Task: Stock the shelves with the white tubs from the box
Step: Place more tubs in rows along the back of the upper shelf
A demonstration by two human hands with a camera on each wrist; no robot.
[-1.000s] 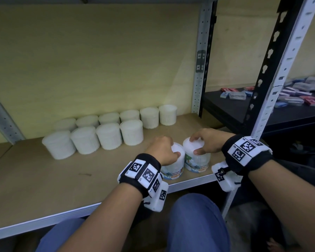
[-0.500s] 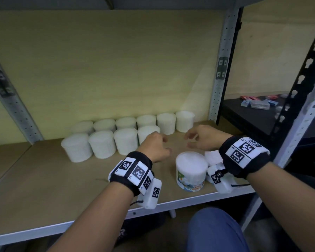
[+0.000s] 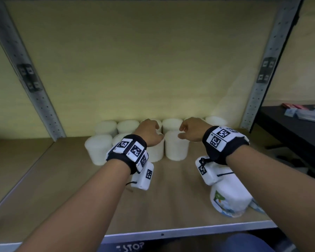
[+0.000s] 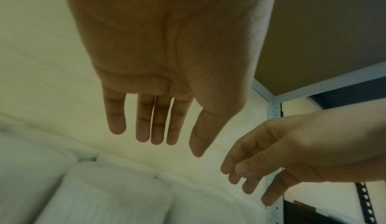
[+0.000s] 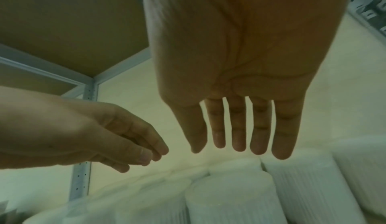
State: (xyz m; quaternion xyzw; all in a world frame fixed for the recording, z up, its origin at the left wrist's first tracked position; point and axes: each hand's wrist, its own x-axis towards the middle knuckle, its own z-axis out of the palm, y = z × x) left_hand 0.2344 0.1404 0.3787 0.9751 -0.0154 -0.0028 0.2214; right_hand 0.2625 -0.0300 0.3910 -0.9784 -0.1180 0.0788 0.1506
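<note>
Hovering empty, fingers slack, the left hand and right hand flank the twelve-o'clock white tubs, likely to straighten rows.

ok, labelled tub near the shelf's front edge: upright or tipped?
Upright. The labelled tub stands on its base on the shelf, its picture label facing forward; the right wrist camera covers part of its top.

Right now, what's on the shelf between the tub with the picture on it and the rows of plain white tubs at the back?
Nothing: the head view shows only bare wooden shelf between the labelled tub and the plain white tubs.
</note>
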